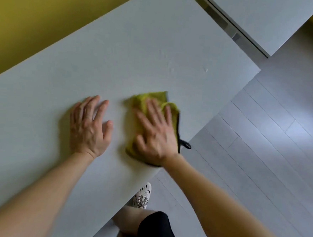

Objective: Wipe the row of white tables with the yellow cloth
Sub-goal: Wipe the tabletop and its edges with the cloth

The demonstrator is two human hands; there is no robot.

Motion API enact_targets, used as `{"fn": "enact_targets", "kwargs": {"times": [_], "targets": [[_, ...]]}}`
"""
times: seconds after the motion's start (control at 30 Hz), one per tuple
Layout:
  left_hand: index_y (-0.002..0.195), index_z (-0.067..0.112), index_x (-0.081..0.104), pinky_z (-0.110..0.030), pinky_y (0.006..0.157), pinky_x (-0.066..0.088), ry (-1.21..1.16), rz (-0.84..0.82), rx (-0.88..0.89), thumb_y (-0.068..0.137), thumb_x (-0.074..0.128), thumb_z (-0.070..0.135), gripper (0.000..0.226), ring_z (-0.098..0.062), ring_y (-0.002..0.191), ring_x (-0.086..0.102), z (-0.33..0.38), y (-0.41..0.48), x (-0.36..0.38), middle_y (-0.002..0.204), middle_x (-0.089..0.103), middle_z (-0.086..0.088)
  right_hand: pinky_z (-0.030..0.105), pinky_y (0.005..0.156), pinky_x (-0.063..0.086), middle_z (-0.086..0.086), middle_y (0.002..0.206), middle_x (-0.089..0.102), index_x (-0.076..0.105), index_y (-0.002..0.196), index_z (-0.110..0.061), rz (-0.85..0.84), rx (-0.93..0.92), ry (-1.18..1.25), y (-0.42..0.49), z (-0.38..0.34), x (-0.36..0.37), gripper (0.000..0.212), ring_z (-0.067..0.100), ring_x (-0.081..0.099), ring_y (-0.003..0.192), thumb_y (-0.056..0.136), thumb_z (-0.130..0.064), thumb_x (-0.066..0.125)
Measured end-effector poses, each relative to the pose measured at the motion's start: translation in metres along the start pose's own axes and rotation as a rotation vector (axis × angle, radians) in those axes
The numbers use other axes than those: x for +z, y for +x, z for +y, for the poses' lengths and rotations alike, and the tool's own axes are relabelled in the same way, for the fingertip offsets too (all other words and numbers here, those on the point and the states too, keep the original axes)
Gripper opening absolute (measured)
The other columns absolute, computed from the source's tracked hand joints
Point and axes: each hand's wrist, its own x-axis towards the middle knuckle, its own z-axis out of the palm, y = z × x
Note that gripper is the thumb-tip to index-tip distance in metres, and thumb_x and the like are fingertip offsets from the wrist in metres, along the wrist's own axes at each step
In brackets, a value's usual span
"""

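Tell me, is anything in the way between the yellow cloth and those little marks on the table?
No, nothing visible lies between them. The right hand presses flat on the yellow cloth, and the marks sit beyond it on the white table. The left hand rests off to the side.

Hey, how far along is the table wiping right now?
Done: nothing I can confirm; no wiped area stands out. In hand: the right hand presses the yellow cloth flat on the near table, close to its front edge, while the left hand rests flat beside it. Left: faint marks show beyond the cloth, and the next table across the gap has no hand or cloth on it.
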Motion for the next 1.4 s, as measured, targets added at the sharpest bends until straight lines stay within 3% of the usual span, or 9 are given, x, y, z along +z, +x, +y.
{"fn": "enact_targets", "kwargs": {"times": [0.13,0.2,0.43,0.73,0.97,1.03,1.17,1.23,1.4], "targets": [[0.154,0.016,0.059,-0.060,0.126,0.032,-0.023,-0.009,-0.003,0.092,0.061,0.026,0.063,-0.040,0.152,0.044,0.000,0.000,-0.002,0.164,0.049,-0.013,0.065,0.133,0.008,0.011,0.182,0.013,0.035,0.170,-0.022,-0.269,-0.699,-0.047,0.011,0.031,-0.011,0.077,0.031,0.005,0.169,0.104,-0.052,0.059],[0.154,0.016,0.060,-0.060,0.126,0.032,-0.024,-0.005,0.000,0.095,0.061,0.029,0.060,-0.040,0.152,0.044,0.000,0.000,-0.001,0.164,0.049,-0.014,0.063,0.134,0.009,0.011,0.181,0.016,0.034,0.170,-0.022,-0.299,-0.794,-0.119,0.058,0.075,-0.024,0.076,0.031,0.009,0.169,0.105,-0.054,0.058],[0.156,0.008,0.056,-0.062,0.127,0.032,-0.036,0.002,-0.012,0.097,0.058,0.027,0.062,-0.040,0.153,0.045,0.000,0.002,0.002,0.164,0.049,-0.016,0.060,0.135,0.004,0.006,0.183,0.011,0.031,0.171,-0.032,0.095,0.282,-0.072,0.129,0.067,-0.021,0.077,0.027,0.003,0.170,0.100,-0.058,0.046],[0.157,0.005,0.053,-0.068,0.127,0.026,0.071,-0.010,-0.203,0.099,0.054,0.036,0.065,-0.042,0.159,0.036,0.001,-0.006,0.001,0.168,0.044,-0.018,0.062,0.134,0.009,0.008,0.181,0.017,0.035,0.170,-0.027,-0.368,-0.929,-0.095,0.131,0.078,-0.031,0.074,0.029,0.009,0.169,0.105,-0.052,0.059],[0.154,0.005,0.056,-0.069,0.127,0.026,0.085,-0.027,-0.217,0.101,0.051,0.037,0.063,-0.043,0.158,0.039,0.001,-0.008,0.005,0.166,0.046,-0.019,0.063,0.133,0.005,0.010,0.182,0.013,0.034,0.170,-0.031,0.098,0.287,-0.056,0.210,0.077,-0.026,0.074,0.030,0.005,0.169,0.100,-0.056,0.043],[0.153,0.003,0.058,-0.070,0.125,0.027,0.089,-0.034,-0.218,0.099,0.052,0.036,0.064,-0.042,0.158,0.039,0.002,-0.008,0.004,0.166,0.047,-0.019,0.066,0.132,0.006,0.013,0.182,0.012,0.039,0.168,-0.028,0.017,0.053,0.018,0.168,0.027,-0.016,0.074,0.033,0.004,0.169,0.100,-0.053,0.050],[0.135,-0.003,0.066,-0.071,0.124,0.029,0.098,-0.043,-0.217,0.098,0.052,0.037,0.057,-0.042,0.158,0.040,0.002,-0.007,0.004,0.166,0.047,-0.020,0.065,0.133,0.010,0.011,0.181,0.017,0.040,0.168,-0.026,-0.358,-0.919,0.037,0.128,0.030,-0.014,0.074,0.032,0.008,0.169,0.103,-0.052,0.062],[0.144,-0.001,0.063,-0.071,0.124,0.029,0.100,-0.059,-0.224,0.098,0.051,0.038,0.061,-0.042,0.159,0.039,0.004,-0.005,0.002,0.167,0.046,-0.020,0.063,0.134,0.011,0.011,0.180,0.021,0.042,0.168,-0.025,-0.382,-1.032,0.004,0.175,0.070,-0.022,0.075,0.032,0.013,0.169,0.101,-0.052,0.065],[0.155,0.004,0.057,-0.071,0.125,0.027,0.077,-0.079,-0.235,0.098,0.055,0.036,0.066,-0.041,0.161,0.034,0.001,-0.007,0.003,0.169,0.043,-0.019,0.063,0.133,0.011,0.008,0.181,0.018,0.037,0.169,-0.029,0.021,0.019,-0.071,0.283,0.117,-0.038,0.072,0.030,0.011,0.169,0.103,-0.058,0.042]]}}
